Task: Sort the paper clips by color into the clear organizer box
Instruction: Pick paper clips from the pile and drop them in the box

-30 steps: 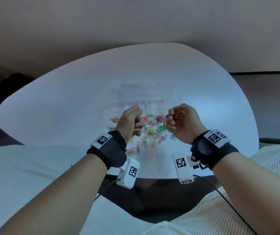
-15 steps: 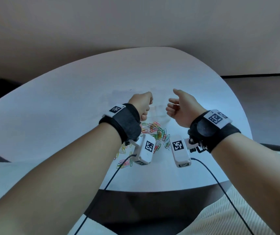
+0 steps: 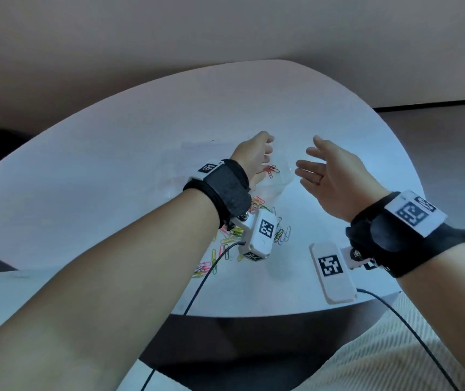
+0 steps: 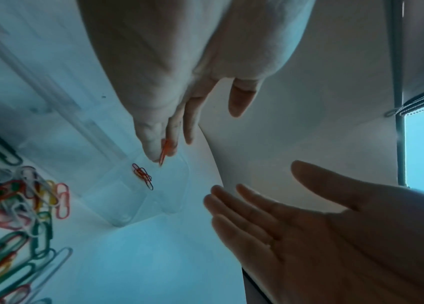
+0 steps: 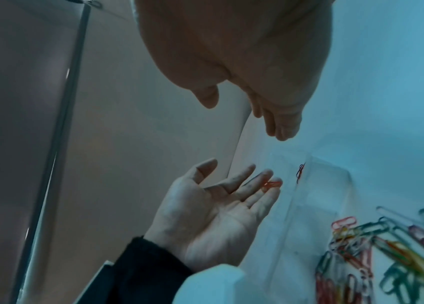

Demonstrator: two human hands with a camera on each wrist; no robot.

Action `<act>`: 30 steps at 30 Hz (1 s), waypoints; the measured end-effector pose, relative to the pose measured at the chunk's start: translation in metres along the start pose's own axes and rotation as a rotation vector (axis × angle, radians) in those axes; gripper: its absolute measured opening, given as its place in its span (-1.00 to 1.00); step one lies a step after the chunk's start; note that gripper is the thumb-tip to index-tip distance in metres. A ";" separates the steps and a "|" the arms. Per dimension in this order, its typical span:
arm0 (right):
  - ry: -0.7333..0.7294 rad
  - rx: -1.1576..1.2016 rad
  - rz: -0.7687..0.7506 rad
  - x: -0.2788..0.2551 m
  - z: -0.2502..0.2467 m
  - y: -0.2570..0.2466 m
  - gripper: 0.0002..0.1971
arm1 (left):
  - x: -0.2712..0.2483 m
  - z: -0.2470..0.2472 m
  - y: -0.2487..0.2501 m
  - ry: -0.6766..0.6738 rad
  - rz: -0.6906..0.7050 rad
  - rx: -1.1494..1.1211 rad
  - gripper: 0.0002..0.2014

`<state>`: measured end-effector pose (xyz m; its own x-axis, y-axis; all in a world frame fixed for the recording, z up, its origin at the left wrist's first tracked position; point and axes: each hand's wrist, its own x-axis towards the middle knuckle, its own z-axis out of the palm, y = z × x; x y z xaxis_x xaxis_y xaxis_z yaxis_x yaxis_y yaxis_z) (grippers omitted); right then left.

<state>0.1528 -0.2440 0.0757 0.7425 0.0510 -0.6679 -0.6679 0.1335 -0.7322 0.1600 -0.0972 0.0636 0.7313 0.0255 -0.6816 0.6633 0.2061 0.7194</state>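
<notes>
1. The clear organizer box [image 3: 280, 176] sits mid-table on the white table [image 3: 113, 170]; red clips [image 3: 271, 171] lie in its near-right corner compartment.
2. The left hand [image 3: 254, 156] hovers over that compartment, fingers extended, an orange-red clip [image 4: 164, 151] at the fingertips.
3. The right hand [image 3: 335, 176] hangs open, fingers spread, just right of the box, holding nothing.
4. The mixed clip pile [image 3: 234, 238] lies nearer the person than the box; bare tabletop extends beyond the box to the far edge.

Orange clip [image 4: 164, 151] at left hand [image 4: 169, 86] fingertips

Dim, bluish light throughout — wrist views motion-blurred, edges bowed by wide-angle lenses.
</notes>
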 end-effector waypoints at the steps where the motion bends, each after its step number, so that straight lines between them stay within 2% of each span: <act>1: -0.017 -0.038 -0.007 -0.005 -0.004 0.003 -0.61 | -0.001 -0.001 -0.002 -0.002 0.010 0.031 -0.64; 5: -0.046 -0.280 -0.084 -0.019 -0.010 0.013 -0.79 | -0.015 -0.014 -0.004 0.060 0.102 0.128 -0.68; 9: -0.039 -0.677 -0.271 -0.017 -0.008 0.016 -0.88 | -0.044 -0.038 -0.005 0.124 0.242 0.405 -0.80; 12: -0.053 -1.089 -0.379 -0.008 -0.008 0.028 -0.85 | -0.064 -0.063 -0.025 0.217 0.245 0.687 -0.89; 15: -0.069 -1.338 -0.363 0.004 -0.011 0.047 -0.82 | -0.073 -0.084 -0.055 0.196 0.173 0.899 -0.97; 17: -0.080 -1.414 -0.341 0.010 -0.014 0.059 -0.81 | -0.076 -0.092 -0.076 0.185 0.149 0.991 -0.95; 22: -0.133 -1.528 -0.339 0.018 -0.022 0.079 -0.74 | -0.073 -0.091 -0.108 0.193 0.196 1.207 -0.92; 26: -0.087 -1.520 -0.343 0.019 -0.025 0.086 -0.88 | -0.066 -0.091 -0.121 0.199 0.231 1.275 -0.89; 30: -0.108 -1.540 -0.342 0.019 -0.026 0.089 -0.95 | -0.061 -0.095 -0.131 0.081 0.300 1.261 -0.89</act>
<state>0.1061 -0.2570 -0.0053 0.8181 0.3068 -0.4864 0.1647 -0.9353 -0.3131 0.0133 -0.0327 -0.0017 0.8943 -0.0220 -0.4469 0.1999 -0.8739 0.4430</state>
